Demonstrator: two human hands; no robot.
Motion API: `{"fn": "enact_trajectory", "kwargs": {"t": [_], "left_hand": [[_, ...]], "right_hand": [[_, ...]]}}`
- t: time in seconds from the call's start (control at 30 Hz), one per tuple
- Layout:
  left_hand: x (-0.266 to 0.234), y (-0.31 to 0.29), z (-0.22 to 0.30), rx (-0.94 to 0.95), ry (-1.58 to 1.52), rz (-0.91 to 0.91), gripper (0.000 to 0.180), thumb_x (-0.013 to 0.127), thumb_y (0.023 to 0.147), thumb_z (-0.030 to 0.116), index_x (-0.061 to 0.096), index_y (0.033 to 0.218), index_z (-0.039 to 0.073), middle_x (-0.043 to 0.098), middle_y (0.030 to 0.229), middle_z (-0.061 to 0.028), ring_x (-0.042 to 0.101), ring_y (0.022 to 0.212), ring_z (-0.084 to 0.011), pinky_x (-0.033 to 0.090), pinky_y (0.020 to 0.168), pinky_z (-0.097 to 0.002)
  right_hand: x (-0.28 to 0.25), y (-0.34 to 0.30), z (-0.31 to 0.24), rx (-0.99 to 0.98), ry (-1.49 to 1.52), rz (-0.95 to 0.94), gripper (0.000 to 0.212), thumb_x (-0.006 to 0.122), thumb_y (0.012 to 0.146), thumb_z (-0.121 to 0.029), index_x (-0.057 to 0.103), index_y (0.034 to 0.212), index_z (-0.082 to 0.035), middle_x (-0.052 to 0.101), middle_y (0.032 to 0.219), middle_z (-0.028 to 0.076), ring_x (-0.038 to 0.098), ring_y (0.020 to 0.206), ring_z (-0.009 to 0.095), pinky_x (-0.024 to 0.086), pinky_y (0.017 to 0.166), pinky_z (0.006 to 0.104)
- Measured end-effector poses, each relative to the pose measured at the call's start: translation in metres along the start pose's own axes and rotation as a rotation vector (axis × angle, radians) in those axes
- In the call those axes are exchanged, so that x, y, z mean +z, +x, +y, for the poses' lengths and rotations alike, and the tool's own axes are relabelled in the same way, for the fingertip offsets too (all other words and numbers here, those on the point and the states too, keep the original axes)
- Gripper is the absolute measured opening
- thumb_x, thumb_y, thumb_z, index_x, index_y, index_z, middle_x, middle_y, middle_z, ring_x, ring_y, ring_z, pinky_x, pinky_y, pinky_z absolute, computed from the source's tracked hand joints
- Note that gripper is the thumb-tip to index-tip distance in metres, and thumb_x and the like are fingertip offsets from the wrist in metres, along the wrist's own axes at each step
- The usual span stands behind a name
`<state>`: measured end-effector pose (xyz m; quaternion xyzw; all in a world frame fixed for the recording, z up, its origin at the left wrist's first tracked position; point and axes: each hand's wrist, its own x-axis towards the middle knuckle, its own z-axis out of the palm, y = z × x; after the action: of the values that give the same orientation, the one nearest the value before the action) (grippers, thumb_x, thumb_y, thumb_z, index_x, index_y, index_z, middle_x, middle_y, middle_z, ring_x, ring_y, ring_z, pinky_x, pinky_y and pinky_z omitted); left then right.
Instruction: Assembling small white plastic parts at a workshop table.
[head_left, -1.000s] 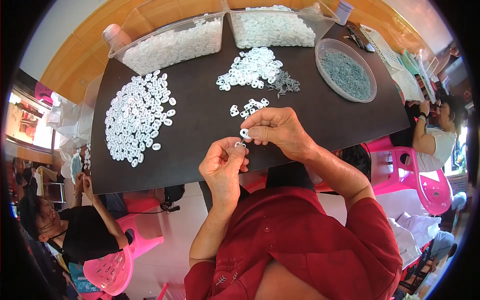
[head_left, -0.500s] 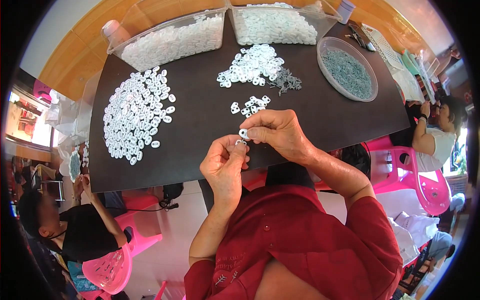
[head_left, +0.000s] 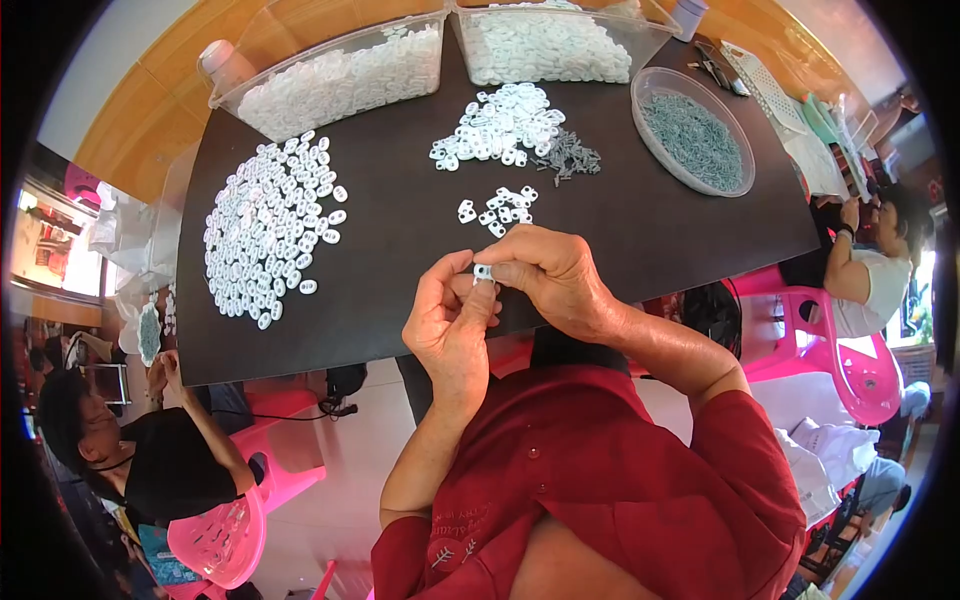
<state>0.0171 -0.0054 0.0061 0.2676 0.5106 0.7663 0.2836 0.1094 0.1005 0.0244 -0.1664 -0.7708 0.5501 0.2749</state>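
Note:
Just over the table's near edge my two hands meet at the fingertips. Between thumb and forefinger my right hand point(head_left: 560, 280) pinches a small white plastic piece point(head_left: 483, 271) with a dark hole. My left hand point(head_left: 450, 325) is closed from below, thumb against fingers, gripping the lower part of the white plastic, partly hidden by the thumb. Whether this is one piece or two pressed together I cannot tell. Beyond the hands lies a small cluster of white pieces with holes point(head_left: 508, 207). Farther back are a larger heap of white pieces point(head_left: 505, 125) and a little pile of grey pins point(head_left: 568, 155).
At left spreads a broad pile of oval white pieces point(head_left: 265, 235). Two clear bins point(head_left: 345, 85) of white pieces stand along the back. A round tub point(head_left: 745, 180) of grey-green pins sits at right, near pliers point(head_left: 712, 68). People sit on pink chairs point(head_left: 865, 385) at both sides.
My right hand has brought its white piece down and left against my left hand's fingers, where two parts showed apart before. My left fingers have risen slightly. The view has shifted a little.

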Motion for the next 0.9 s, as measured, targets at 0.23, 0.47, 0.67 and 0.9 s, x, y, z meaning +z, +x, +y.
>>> {"fn": "enact_trajectory", "kwargs": {"t": [0.23,0.47,0.67,0.9], "left_hand": [[0.000,-0.001,0.000,-0.075,-0.067,-0.032,0.028,0.059,0.088,0.001,0.053,0.116,-0.003,0.058,0.076,-0.0016,0.054,0.063,-0.0074,0.047,0.055,-0.0200],[0.003,-0.001,-0.004,-0.090,-0.079,-0.025,0.027,0.059,0.088,0.001,0.057,0.115,-0.005,0.057,0.076,-0.0021,0.054,0.063,-0.0079,0.047,0.055,-0.0206],[0.001,0.003,-0.005,-0.063,-0.142,-0.025,0.024,0.057,0.089,-0.002,0.058,0.112,-0.007,0.059,0.076,-0.0041,0.056,0.063,-0.0097,0.048,0.056,-0.0216],[0.005,0.004,0.005,-0.155,-0.210,0.082,0.020,0.055,0.088,-0.004,0.060,0.107,-0.009,0.064,0.080,-0.0093,0.056,0.062,-0.0108,0.049,0.057,-0.0219]], "right_hand": [[0.002,-0.001,-0.002,-0.009,-0.050,0.055,0.011,0.057,0.083,0.000,0.063,0.092,0.002,0.060,0.078,0.011,0.060,0.069,0.018,0.049,0.063,0.0305],[0.000,-0.003,0.000,0.053,-0.005,0.031,0.014,0.056,0.085,0.004,0.060,0.099,0.002,0.058,0.084,0.007,0.059,0.071,0.010,0.049,0.064,0.0242],[0.005,-0.005,0.000,-0.052,-0.093,0.070,0.018,0.061,0.076,0.000,0.061,0.094,-0.002,0.060,0.078,0.008,0.056,0.072,0.022,0.046,0.066,0.0330],[0.008,-0.003,-0.002,-0.326,-0.342,0.152,0.031,0.065,0.065,0.002,0.061,0.096,-0.001,0.059,0.082,0.008,0.054,0.073,0.024,0.046,0.064,0.0344]]}}
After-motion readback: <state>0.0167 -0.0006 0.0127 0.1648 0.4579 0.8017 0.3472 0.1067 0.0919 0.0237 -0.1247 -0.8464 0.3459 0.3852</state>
